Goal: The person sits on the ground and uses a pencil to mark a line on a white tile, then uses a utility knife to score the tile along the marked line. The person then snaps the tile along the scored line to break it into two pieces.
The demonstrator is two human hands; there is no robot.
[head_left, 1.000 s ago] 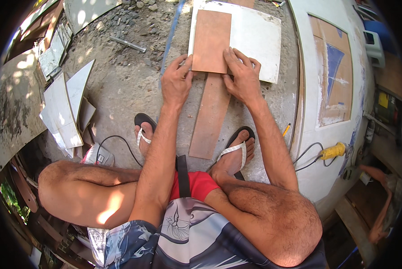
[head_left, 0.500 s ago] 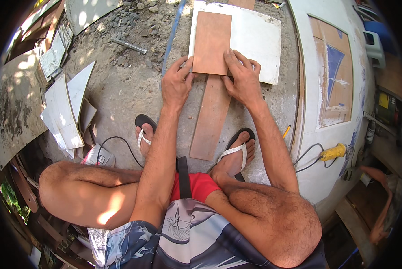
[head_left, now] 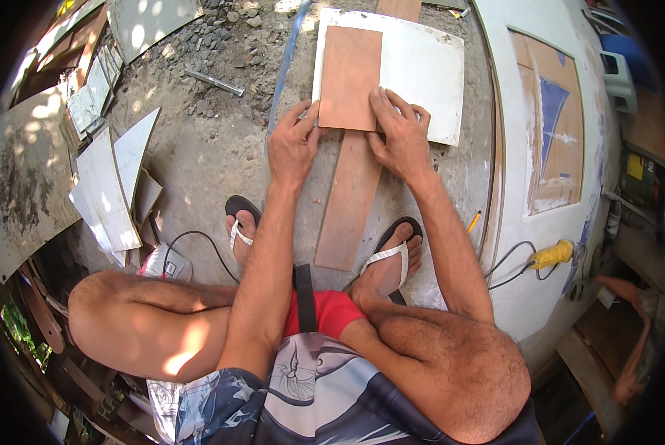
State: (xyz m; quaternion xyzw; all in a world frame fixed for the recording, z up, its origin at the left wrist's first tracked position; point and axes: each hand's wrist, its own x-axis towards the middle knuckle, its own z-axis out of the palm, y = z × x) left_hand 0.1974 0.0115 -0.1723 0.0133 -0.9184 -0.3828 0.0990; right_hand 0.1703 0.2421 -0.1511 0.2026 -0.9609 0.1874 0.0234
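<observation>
A reddish-brown rectangular plywood piece (head_left: 351, 78) lies on top of a white board (head_left: 423, 81), along the board's left side. My left hand (head_left: 292, 144) is closed at the lower left corner of the plywood, thumb and fingers pinching there. On the opposite side, my right hand (head_left: 401, 137) grips the lower right corner, with its fingers over the plywood's right edge and the thumb near the lower edge. Whether either hand also grips the white board underneath is hard to see. Beneath both lies a long brown wooden plank (head_left: 349, 200), running between my feet.
Broken white panels (head_left: 106, 193) lie to the left. A metal bar (head_left: 214, 82) rests by the gravel (head_left: 225, 44). On the right are a large white panel (head_left: 510, 267), a yellow power tool (head_left: 553, 254) with a black cord and a yellow pencil (head_left: 474, 221). Another person's arm (head_left: 633, 341) shows at far right.
The whole view has shifted slightly, so things sit a little lower in the picture. Both hands keep their hold at the plywood's lower corners.
</observation>
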